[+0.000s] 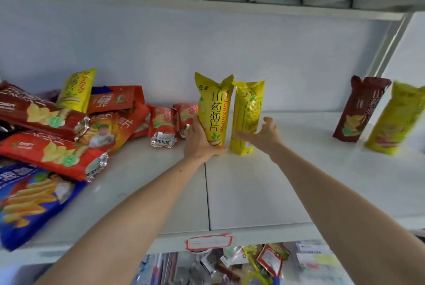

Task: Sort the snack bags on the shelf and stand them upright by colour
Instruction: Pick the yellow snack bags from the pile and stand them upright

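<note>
So both hands are up on the white shelf here. The left hand is wrapped around the lower part of a yellow yam chip bag, which stands upright about mid-shelf. Just beside it on the right stands a second yellow bag, also upright, the two nearly touching. The right hand is spread open next to that one, fingers loose, gripping nothing; can't tell if it's actually touching the bag.

Off to the right, well apart, a dark red bag and another yellow bag stand side by side against the back.

The left side is a messy pile: red bags lying flat and overlapping, a third yellow bag leaning at the back, two small red packs near the left hand, and a blue fries bag hanging over the front edge.
</note>
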